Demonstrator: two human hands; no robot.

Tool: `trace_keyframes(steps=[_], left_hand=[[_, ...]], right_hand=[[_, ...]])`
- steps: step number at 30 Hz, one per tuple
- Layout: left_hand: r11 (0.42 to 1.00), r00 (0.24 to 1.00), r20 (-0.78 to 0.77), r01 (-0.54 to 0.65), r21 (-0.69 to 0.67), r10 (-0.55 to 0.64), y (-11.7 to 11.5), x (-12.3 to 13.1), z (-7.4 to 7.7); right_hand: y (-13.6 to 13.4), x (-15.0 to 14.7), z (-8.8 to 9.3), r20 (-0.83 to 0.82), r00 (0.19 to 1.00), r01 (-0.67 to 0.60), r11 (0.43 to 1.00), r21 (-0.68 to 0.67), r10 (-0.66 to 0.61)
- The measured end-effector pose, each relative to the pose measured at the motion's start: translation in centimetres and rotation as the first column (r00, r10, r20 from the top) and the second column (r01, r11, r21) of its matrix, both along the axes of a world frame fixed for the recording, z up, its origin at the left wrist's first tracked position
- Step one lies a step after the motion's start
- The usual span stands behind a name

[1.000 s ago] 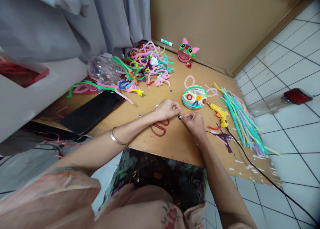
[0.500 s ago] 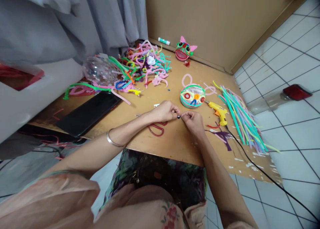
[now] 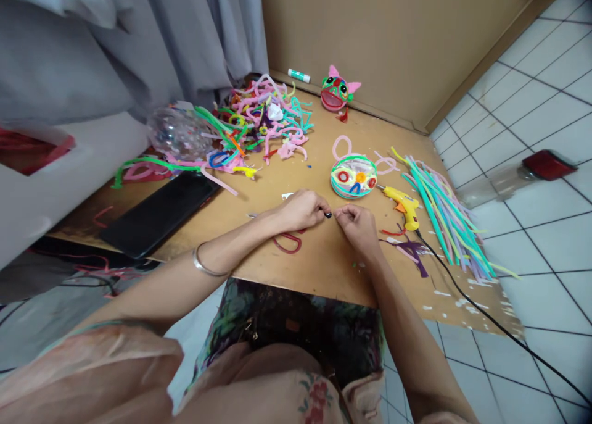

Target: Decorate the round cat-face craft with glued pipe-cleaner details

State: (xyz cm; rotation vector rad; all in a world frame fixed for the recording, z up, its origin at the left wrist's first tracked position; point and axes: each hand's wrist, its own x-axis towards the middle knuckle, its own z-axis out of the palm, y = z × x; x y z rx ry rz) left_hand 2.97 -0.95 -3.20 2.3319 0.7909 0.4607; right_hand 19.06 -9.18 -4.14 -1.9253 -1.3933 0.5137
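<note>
Grey cloth hangs as a curtain (image 3: 185, 47) at the back left, beside the brown surface (image 3: 319, 266) on which the work is spread. Both forearms reach over its near edge: the left one slants in low from the left, a silver bangle (image 3: 203, 262) around it near the wrist, while the right one rises steeply from the lower right. On the far left of the surface lies a tangled heap of fuzzy pipe cleaners (image 3: 289, 131), with a straight bundle of pipe cleaners (image 3: 446, 217) on the right and a flat black slab (image 3: 160, 214) near the left edge. The left hand (image 3: 301, 210) is turned back upward, knuckles bent, and the right hand (image 3: 358, 226) is curled, thumb and index pointing toward the left; the two nearly meet, with a slight gap between their tips. Just beyond them sits a round craft face (image 3: 354, 186) with pink loops, the nozzle of a yellow glue gun (image 3: 403, 207) close to its right side. A finished-looking pink-eared face (image 3: 335, 92) stands farther back, near a glue stick (image 3: 299, 75). Red-handled scissors (image 3: 287, 244) lie partly hidden under the left forearm. Smallest is a black piece (image 3: 328, 215), pinched at the tips of the left fingers; the right fingers are pressed together, and whether anything thin is between them I cannot tell.
</note>
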Motion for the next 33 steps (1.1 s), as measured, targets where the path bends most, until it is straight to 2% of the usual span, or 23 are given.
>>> trace_keyframes(steps=[3,6,12,15,20,23,25,28,30,33], left_hand=[[1.000,1.000,0.017,0.000,-0.031,0.001,0.00,0.04,0.09],[0.997,0.997,0.070,-0.020,-0.069,0.025,0.02,0.12,0.09],[0.989,0.989,0.129,-0.048,-0.140,0.066,-0.20,0.17,0.52],[0.981,0.985,0.147,-0.058,-0.187,0.087,-0.24,0.19,0.58],[0.967,0.975,0.200,-0.044,-0.251,0.097,-0.30,0.29,0.22],[0.961,0.974,0.210,-0.025,-0.274,0.085,-0.30,0.31,0.05],[0.961,0.970,0.219,-0.042,-0.274,0.105,-0.21,0.28,0.03],[0.962,0.963,0.235,-0.068,-0.266,0.133,-0.03,0.20,0.13],[0.962,0.963,0.233,-0.074,-0.264,0.138,0.02,0.17,0.20],[0.962,0.965,0.220,-0.083,-0.258,0.143,-0.03,0.17,0.21]], right_hand=[[-0.40,0.06,0.03,-0.019,0.999,-0.031,0.996,0.080,0.033],[-0.71,0.05,0.05,0.041,0.998,-0.049,0.988,0.145,0.043],[-0.73,-0.07,-0.09,0.136,0.990,-0.056,0.987,0.152,0.035],[-0.62,-0.10,-0.33,0.059,0.997,-0.059,0.991,0.123,0.052],[-0.39,-0.30,-0.61,-0.167,0.984,-0.050,0.993,0.105,0.067],[-0.33,-0.40,-0.60,-0.207,0.975,-0.064,0.994,0.093,0.083],[-0.41,-0.41,-0.54,-0.132,0.989,-0.046,0.992,0.115,0.061],[-0.65,-0.40,-0.44,0.075,0.997,-0.019,0.981,0.195,0.004],[-0.73,-0.46,-0.41,0.186,0.983,-0.038,0.974,0.223,-0.004],[-0.59,-0.64,-0.44,0.261,0.965,-0.091,0.974,0.209,0.034]])
